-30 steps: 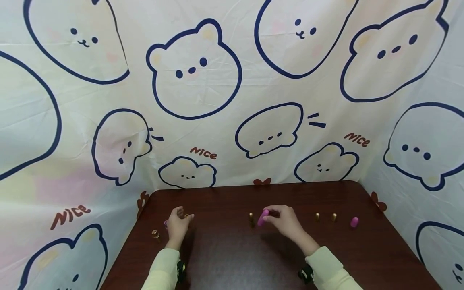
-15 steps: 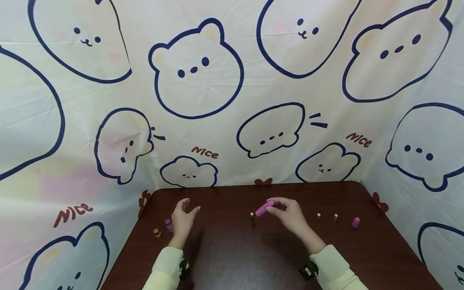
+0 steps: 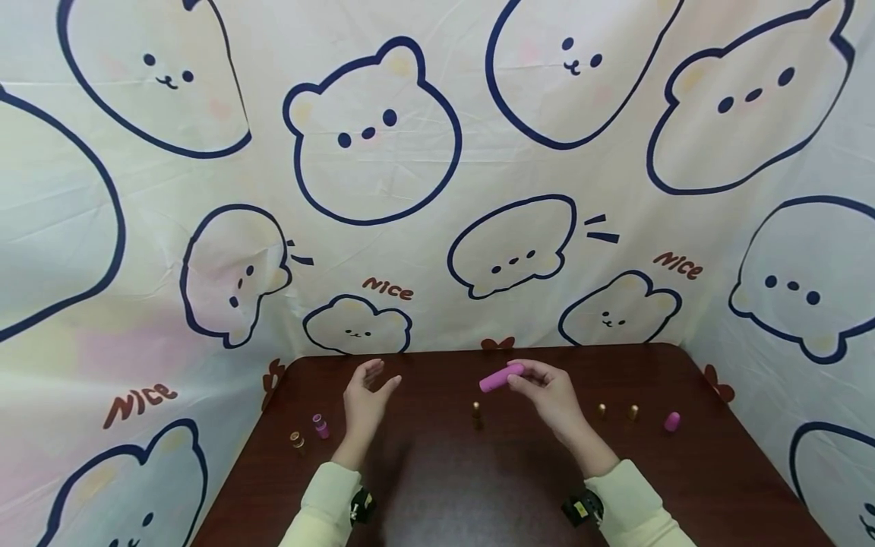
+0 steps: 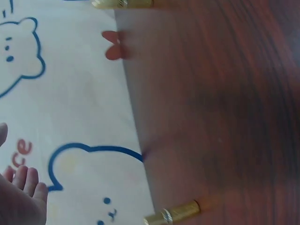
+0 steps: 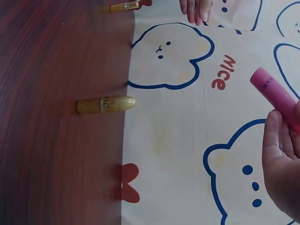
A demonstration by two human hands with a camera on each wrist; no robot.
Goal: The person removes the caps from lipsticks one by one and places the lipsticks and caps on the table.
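Note:
My right hand [image 3: 557,399] pinches a pink lipstick tube [image 3: 497,378] between thumb and fingers, tilted and raised over the table. The right wrist view shows dark print near the free end of the pink tube [image 5: 269,86]. My left hand [image 3: 365,406] is raised with fingers spread from the thumb, holding nothing; part of it shows in the left wrist view. A gold lipstick [image 3: 476,415] stands upright between the hands. Another gold lipstick [image 4: 172,213] stands near the left hand, hidden behind it in the head view.
Left of the left hand stand a gold tube [image 3: 297,440] and a purple-pink tube [image 3: 320,426]. On the right are two small gold pieces [image 3: 633,412] and a pink one [image 3: 673,422]. A bear-print cloth [image 3: 437,258] hangs behind the dark wooden table [image 3: 444,486].
My left hand has opened away from the tubes at left and moved up and right. My right hand has lifted the pink lipstick tube, which now lies closer to level.

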